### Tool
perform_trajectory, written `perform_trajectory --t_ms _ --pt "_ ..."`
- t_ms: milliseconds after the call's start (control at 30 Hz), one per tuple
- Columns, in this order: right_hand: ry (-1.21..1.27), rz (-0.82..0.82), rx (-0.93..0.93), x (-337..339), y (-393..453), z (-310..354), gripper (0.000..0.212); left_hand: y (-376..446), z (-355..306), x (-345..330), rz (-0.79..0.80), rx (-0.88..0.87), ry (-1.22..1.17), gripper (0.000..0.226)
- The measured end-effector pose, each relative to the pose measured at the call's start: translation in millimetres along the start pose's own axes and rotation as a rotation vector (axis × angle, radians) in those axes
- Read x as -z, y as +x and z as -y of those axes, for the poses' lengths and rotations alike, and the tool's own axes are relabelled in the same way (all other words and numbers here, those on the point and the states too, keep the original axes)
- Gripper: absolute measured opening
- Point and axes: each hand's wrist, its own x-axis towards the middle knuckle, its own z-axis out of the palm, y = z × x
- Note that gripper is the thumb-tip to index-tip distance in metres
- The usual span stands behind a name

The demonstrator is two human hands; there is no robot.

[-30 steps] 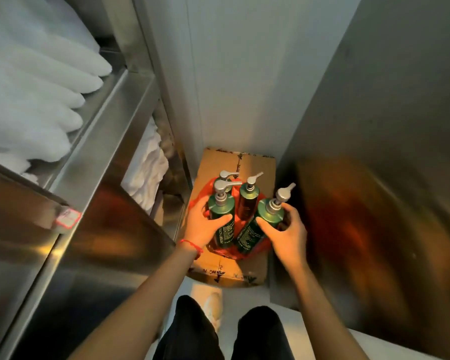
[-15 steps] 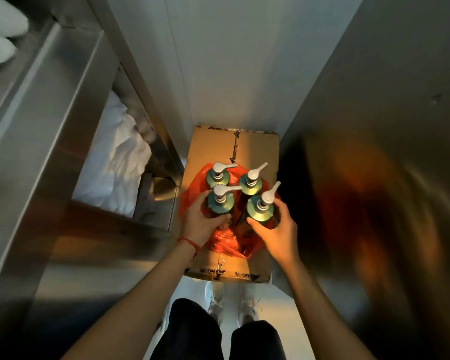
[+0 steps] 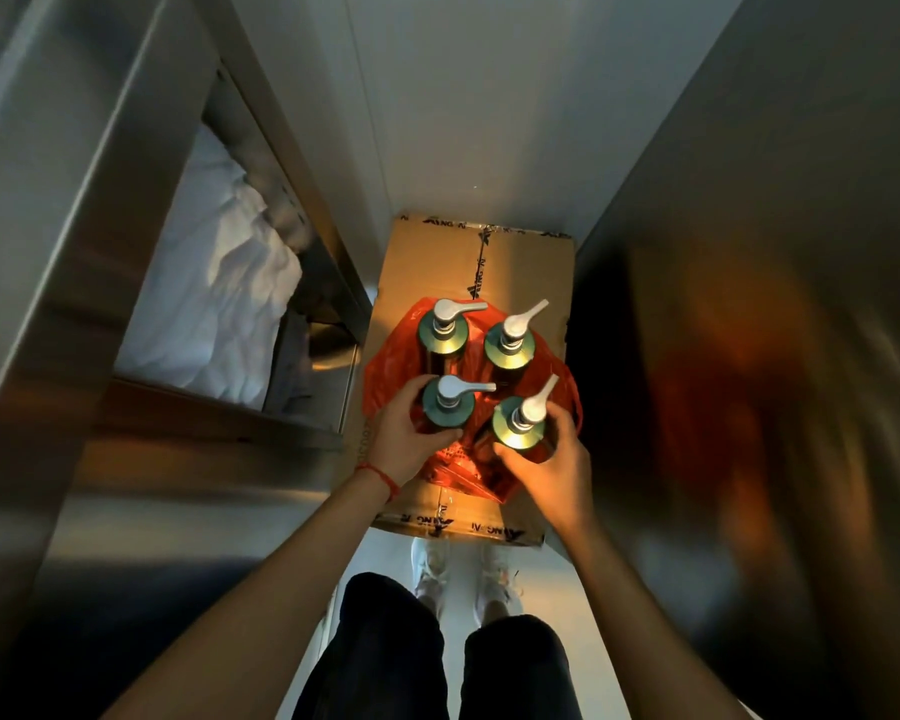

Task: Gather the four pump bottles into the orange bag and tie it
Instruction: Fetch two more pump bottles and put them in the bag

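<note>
Four green pump bottles with white pump heads stand upright on the spread orange bag point(image 3: 385, 366), which lies on a closed cardboard box point(image 3: 520, 262). The far-left bottle point(image 3: 444, 332) and far-right bottle point(image 3: 510, 343) stand free. My left hand point(image 3: 404, 433) wraps the near-left bottle point(image 3: 448, 405) from the left. The near-right bottle point(image 3: 519, 423) is held by my right hand point(image 3: 552, 465) from the front and right. The bag lies open around the bottles' bases.
A steel shelf unit point(image 3: 141, 210) with white linens point(image 3: 230, 283) stands at the left. A steel panel point(image 3: 749, 304) rises close on the right, a white wall behind the box. My legs and white shoes point(image 3: 463, 574) are below the box.
The view has tilted further down, so the bottles are seen from above. Both hands keep hold of the two near bottles, which now stand upright in a tight group of several.
</note>
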Motion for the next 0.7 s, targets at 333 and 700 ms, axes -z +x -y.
perform_trajectory --t_ms 333,700 --pt "0.011 0.057 0.059 -6.1 -0.3 -2.5 0.064 -3.1 10.8 -8.4 0.027 -0.021 0.011 0.061" --pt "0.000 0.075 0.080 -4.5 -8.3 -1.6 0.066 -10.7 12.8 -5.3 0.004 0.021 -0.044 0.065"
